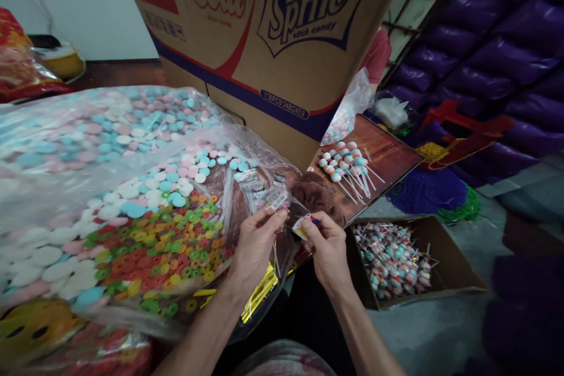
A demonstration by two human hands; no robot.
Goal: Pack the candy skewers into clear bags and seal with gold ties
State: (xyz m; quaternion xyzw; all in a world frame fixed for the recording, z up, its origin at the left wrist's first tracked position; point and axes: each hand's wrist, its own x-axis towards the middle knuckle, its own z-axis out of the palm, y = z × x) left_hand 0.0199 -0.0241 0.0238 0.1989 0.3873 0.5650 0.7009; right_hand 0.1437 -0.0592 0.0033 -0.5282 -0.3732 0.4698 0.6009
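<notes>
Close in front of me, both hands pinch small clear plastic candy bags with printed patches. My left hand (258,247) is closed on one edge, fingertips together. My right hand (325,244) is closed on a printed corner of a candy bag (304,226) in white, yellow and blue. Whether it is one bag or two between them I cannot tell. Just beyond my left fingers lie more clear printed bags (251,183). Gold twist ties (259,294) are under my left wrist. Fruit-coloured gummy rings (167,247) and pastel marshmallow discs (189,171) spread to the left on plastic sheeting.
A large cardboard carton (247,59) stands behind the candy. Unwrapped marshmallow sticks (346,163) lie on a brown table, by a brown cloth (319,192). An open box (453,279) of wrapped candy sticks is at right. Another person's sleeve (379,56) shows behind the carton.
</notes>
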